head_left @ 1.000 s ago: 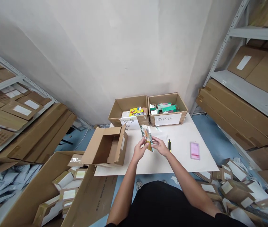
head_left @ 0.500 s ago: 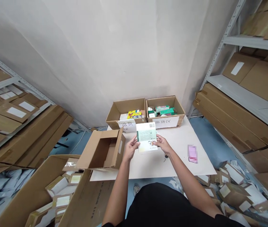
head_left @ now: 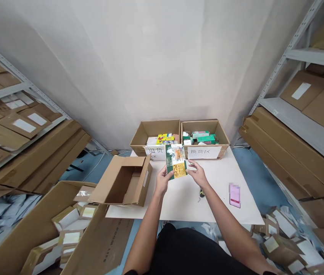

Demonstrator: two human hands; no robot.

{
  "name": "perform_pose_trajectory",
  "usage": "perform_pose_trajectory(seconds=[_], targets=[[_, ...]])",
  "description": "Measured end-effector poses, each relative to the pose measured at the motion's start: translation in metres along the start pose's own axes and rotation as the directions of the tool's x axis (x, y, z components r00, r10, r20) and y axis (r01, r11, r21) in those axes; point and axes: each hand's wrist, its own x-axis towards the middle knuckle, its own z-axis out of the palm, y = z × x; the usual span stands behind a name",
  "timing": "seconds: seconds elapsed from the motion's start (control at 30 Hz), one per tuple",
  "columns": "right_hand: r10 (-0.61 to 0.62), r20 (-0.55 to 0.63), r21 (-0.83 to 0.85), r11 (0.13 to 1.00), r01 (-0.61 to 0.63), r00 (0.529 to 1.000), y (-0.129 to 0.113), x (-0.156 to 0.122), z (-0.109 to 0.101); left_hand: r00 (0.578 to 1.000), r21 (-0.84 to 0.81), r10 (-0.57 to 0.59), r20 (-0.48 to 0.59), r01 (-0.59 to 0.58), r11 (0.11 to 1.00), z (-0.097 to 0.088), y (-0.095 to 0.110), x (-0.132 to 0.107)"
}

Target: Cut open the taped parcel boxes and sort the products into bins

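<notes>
A book point(head_left: 176, 160) with a dark green and white illustrated cover and a yellow panel is held upright above the table, its front facing me. My left hand point(head_left: 163, 180) grips its lower left edge, thumb on the cover and fingers behind. At the lower right edge is my right hand point(head_left: 197, 174), thumb tip at the book's edge and the other fingers spread beside it. On the white table point(head_left: 176, 206) under my right wrist lies a small black and yellow tool point(head_left: 202, 193), partly hidden by the wrist.
Two labelled cartons stand at the back: the left carton point(head_left: 137, 143) holds yellow packs, the right carton point(head_left: 223, 141) green boxes. An open carton point(head_left: 107, 179) sits at the table's left edge. A phone point(head_left: 234, 196) lies right. Shelves with parcels flank both sides.
The book has been turned over, from its barcode side to its illustrated front. My right hand has loosened from it, fingers spreading. The view has shifted slightly.
</notes>
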Motion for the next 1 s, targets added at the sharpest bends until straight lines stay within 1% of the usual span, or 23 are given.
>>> perform_pose_trajectory(seconds=[0.03, 0.07, 0.17, 0.23, 0.27, 0.3, 0.33, 0.37, 0.43, 0.5, 0.57, 0.6, 0.63, 0.67, 0.7, 0.73, 0.77, 0.8, 0.87, 0.9, 0.93, 0.97, 1.0], targets=[[0.018, -0.056, -0.014, 1.000, -0.019, 0.998, 0.003, 0.007, 0.001, 1.000, -0.023, -0.026, 0.008, 0.026, 0.999, -0.007, 0.002, 0.002], [0.045, -0.063, 0.000, 0.999, -0.045, 0.997, 0.005, 0.013, 0.003, 0.999, -0.033, -0.046, 0.026, 0.047, 0.998, -0.014, 0.005, 0.005], [0.110, 0.023, 0.123, 0.986, -0.112, 0.994, 0.011, 0.028, 0.015, 0.984, -0.013, -0.092, 0.152, 0.095, 0.995, -0.040, 0.015, 0.015], [0.122, 0.018, 0.172, 0.977, -0.123, 0.992, 0.015, 0.035, 0.026, 0.962, 0.021, -0.121, 0.246, 0.119, 0.993, -0.061, 0.019, 0.024], [0.121, -0.001, 0.183, 0.976, -0.119, 0.993, 0.018, 0.038, 0.032, 0.954, 0.037, -0.134, 0.268, 0.129, 0.991, -0.072, 0.018, 0.030], [0.126, -0.004, 0.189, 0.974, -0.123, 0.992, 0.022, 0.043, 0.037, 0.953, 0.044, -0.150, 0.263, 0.143, 0.989, -0.084, 0.016, 0.037], [0.135, 0.002, 0.188, 0.973, -0.133, 0.991, 0.026, 0.050, 0.042, 0.961, 0.041, -0.163, 0.223, 0.158, 0.987, -0.095, 0.012, 0.045], [0.140, 0.017, 0.181, 0.973, -0.140, 0.990, 0.029, 0.059, 0.046, 0.972, 0.038, -0.175, 0.158, 0.171, 0.984, -0.105, 0.007, 0.055], [0.143, 0.030, 0.162, 0.976, -0.146, 0.989, 0.032, 0.085, 0.056, 0.983, 0.006, -0.181, 0.040, 0.181, 0.983, -0.119, -0.001, 0.080], [0.126, 0.015, 0.152, 0.980, -0.127, 0.992, 0.026, 0.121, 0.067, 0.987, -0.033, -0.157, -0.026, 0.156, 0.987, -0.127, -0.002, 0.112], [0.113, -0.028, 0.162, 0.981, -0.107, 0.993, 0.015, 0.163, 0.079, 0.991, -0.027, -0.112, -0.078, 0.110, 0.994, -0.128, 0.006, 0.150], [0.126, -0.056, 0.178, 0.977, -0.114, 0.990, 0.009, 0.184, 0.084, 0.988, 0.018, -0.090, -0.126, 0.092, 0.996, -0.128, 0.012, 0.169], [0.143, -0.099, 0.200, 0.972, -0.121, 0.985, 0.004, 0.204, 0.088, 0.979, 0.097, -0.047, -0.197, 0.067, 0.993, -0.128, 0.017, 0.188], [0.176, -0.158, 0.219, 0.966, -0.139, 0.972, 0.002, 0.221, 0.091, 0.959, 0.218, 0.025, -0.281, 0.038, 0.975, -0.129, 0.020, 0.204], [0.209, -0.216, 0.233, 0.960, -0.157, 0.954, 0.002, 0.234, 0.092, 0.937, 0.344, 0.099, -0.336, 0.025, 0.939, -0.130, 0.021, 0.218], [0.232, -0.264, 0.247, 0.955, -0.167, 0.936, 0.007, 0.243, 0.092, 0.918, 0.444, 0.166, -0.361, 0.013, 0.896, -0.131, 0.017, 0.227], [0.246, -0.296, 0.254, 0.952, -0.172, 0.923, 0.015, 0.246, 0.090, 0.907, 0.520, 0.217, -0.361, 0.003, 0.854, -0.133, 0.009, 0.232], [0.250, -0.311, 0.255, 0.951, -0.173, 0.917, 0.028, 0.243, 0.088, 0.908, 0.567, 0.243, -0.342, -0.007, 0.824, -0.134, -0.003, 0.233], [0.254, -0.319, 0.230, 0.955, -0.185, 0.913, 0.063, 0.223, 0.080, 0.931, 0.602, 0.228, -0.287, -0.010, 0.798, -0.134, -0.041, 0.221], [0.262, -0.325, 0.202, 0.958, -0.204, 0.909, 0.084, 0.206, 0.074, 0.947, 0.613, 0.189, -0.258, 0.010, 0.790, -0.133, -0.064, 0.209], [0.288, -0.352, 0.167, 0.956, -0.243, 0.891, 0.106, 0.187, 0.066, 0.964, 0.631, 0.129, -0.232, 0.048, 0.774, -0.131, -0.088, 0.195], [0.318, -0.394, 0.125, 0.948, -0.293, 0.862, 0.127, 0.167, 0.058, 0.977, 0.660, 0.046, -0.206, 0.104, 0.744, -0.128, -0.113, 0.180], [0.351, -0.429, 0.071, 0.932, -0.356, 0.832, 0.146, 0.147, 0.049, 0.984, 0.706, -0.066, -0.168, 0.167, 0.688, -0.125, -0.136, 0.163]])
